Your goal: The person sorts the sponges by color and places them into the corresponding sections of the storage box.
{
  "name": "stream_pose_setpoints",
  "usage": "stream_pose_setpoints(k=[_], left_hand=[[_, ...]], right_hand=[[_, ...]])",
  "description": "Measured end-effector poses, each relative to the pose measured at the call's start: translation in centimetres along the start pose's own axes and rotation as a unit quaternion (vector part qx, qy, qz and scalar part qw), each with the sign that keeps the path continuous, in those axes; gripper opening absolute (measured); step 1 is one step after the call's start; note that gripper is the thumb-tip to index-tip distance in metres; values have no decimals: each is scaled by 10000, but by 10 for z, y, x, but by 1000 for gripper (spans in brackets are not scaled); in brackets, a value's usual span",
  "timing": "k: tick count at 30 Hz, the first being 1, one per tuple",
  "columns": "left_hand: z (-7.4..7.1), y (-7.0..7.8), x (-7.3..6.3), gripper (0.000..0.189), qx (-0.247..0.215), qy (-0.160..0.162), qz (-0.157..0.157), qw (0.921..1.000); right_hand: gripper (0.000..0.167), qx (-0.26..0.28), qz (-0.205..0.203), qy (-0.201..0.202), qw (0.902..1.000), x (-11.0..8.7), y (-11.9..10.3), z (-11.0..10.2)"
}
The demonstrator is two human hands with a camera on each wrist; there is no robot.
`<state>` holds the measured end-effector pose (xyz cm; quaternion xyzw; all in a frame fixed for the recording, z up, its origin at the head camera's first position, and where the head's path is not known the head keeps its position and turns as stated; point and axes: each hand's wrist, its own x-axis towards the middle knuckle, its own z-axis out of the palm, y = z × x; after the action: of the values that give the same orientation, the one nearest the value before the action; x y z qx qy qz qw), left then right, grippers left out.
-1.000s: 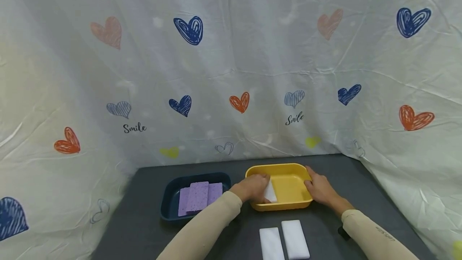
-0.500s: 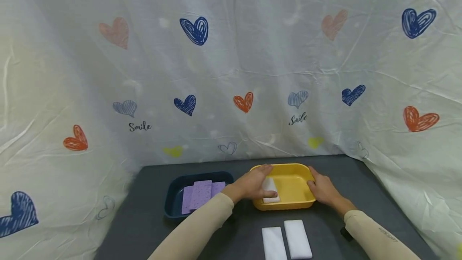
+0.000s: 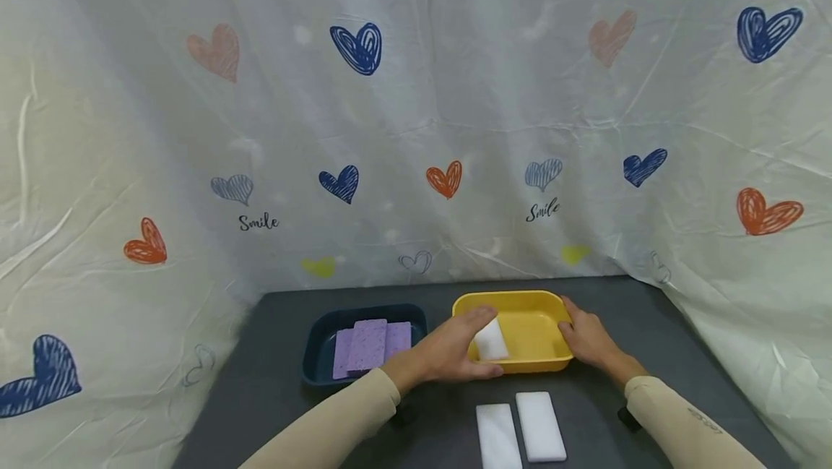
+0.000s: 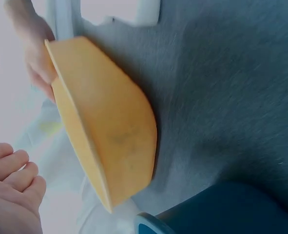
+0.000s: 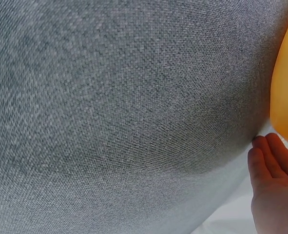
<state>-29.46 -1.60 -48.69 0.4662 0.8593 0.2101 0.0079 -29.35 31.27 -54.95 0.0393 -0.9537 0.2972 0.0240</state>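
Observation:
A yellow tray (image 3: pixel 536 332) stands on the dark table, with a white sponge (image 3: pixel 492 341) lying in its left end. My right hand (image 3: pixel 588 339) grips the tray's right end, thumb over the rim and fingers along the outer wall. In the right wrist view, that hand's fingers (image 5: pixel 270 156) lie against the tray's side. My left hand (image 3: pixel 451 350) is spread at the tray's near left corner and holds nothing. The left wrist view shows the same hand (image 4: pixel 14 190) with bent fingers, apart from the yellow tray wall (image 4: pixel 114 122).
Left of the yellow tray stands a navy tray (image 3: pixel 310 357) holding several purple sponges (image 3: pixel 367 345), partly overlapping. Two white sponges, a left one (image 3: pixel 499 436) and a right one (image 3: pixel 541 427), lie side by side nearer me. A heart-patterned curtain (image 3: pixel 390 129) hangs behind the table.
My left hand has let go of the white sponge in the yellow tray, opened, and drawn back toward me over the near rim. My right hand keeps its grip on the tray.

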Motion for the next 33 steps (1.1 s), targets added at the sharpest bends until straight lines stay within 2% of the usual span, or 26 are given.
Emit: stream_pose_setpoints(k=[3,7,13,17,22,28,33], left_hand=[[-2,8,-12,94,15,-131,215,9997],[0,18,-25,94,-27,-453,325,9984],[20,30,-43,93,-27,-840,550,9949],[41,37,-56,94,-49,-1273,303,9914],[62,42,-63,97,233,-1513,147,9881],[74,46,-61,99,220,-1889,-184,9816],[77,48,-61,99,400,-1891,-201,9809]], right_hand=[[63,-17,34,-3,10000,1,0,-1],[64,2,86,-33,10000,1,1,-2],[64,-46,67,-13,10000,3,1,-1],[64,-27,132,-58,9999,2,0,0],[65,-23,176,-68,9998,2,0,0],[64,-20,163,-69,9998,2,2,3],[64,-22,96,-32,9999,2,3,4]])
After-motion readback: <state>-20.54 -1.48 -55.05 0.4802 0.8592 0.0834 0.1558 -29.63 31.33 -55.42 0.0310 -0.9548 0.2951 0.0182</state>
